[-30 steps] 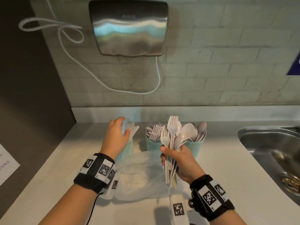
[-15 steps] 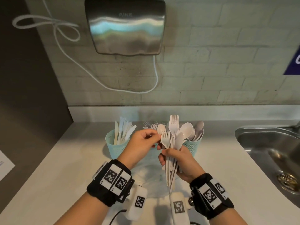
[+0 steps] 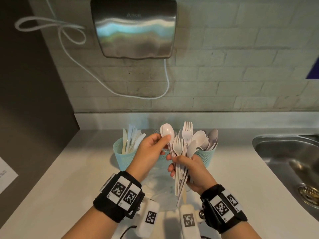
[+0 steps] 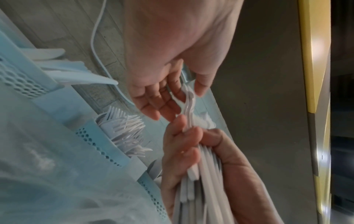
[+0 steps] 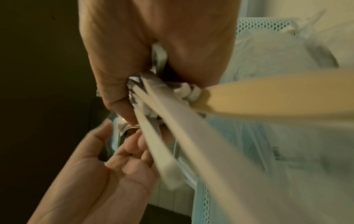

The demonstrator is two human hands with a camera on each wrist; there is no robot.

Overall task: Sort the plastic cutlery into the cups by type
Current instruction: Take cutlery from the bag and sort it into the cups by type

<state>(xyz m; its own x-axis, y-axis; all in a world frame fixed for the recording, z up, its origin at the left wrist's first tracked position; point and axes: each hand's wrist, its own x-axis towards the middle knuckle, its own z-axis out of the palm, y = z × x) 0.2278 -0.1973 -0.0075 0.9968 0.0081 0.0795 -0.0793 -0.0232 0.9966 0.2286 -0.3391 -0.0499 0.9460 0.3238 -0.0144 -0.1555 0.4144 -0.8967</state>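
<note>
My right hand (image 3: 175, 163) grips a bundle of white plastic forks and spoons (image 3: 185, 145) by the handles, heads up, in front of the cups. My left hand (image 3: 163, 140) pinches stacked white spoons (image 3: 167, 132) at the neck, at the bundle's left side. The left wrist view shows those spoon necks (image 4: 188, 98) between my thumb and fingers, their handles still in the right hand (image 4: 193, 145). Three teal mesh cups stand behind: a left cup (image 3: 120, 156) with knives, a middle cup with forks (image 4: 122, 131) mostly hidden by my hands, and a right cup (image 3: 208, 156) with spoons.
A clear plastic bag (image 3: 160, 187) lies on the white counter under my hands. A steel sink (image 3: 284, 161) is sunk into the counter at the right. A hand dryer (image 3: 134, 28) and its cable hang on the tiled wall. Dark panel at left.
My left hand left the knife cup, came across to the bundle and now pinches spoons, lifted above the other heads. The right hand stays in place with the bundle.
</note>
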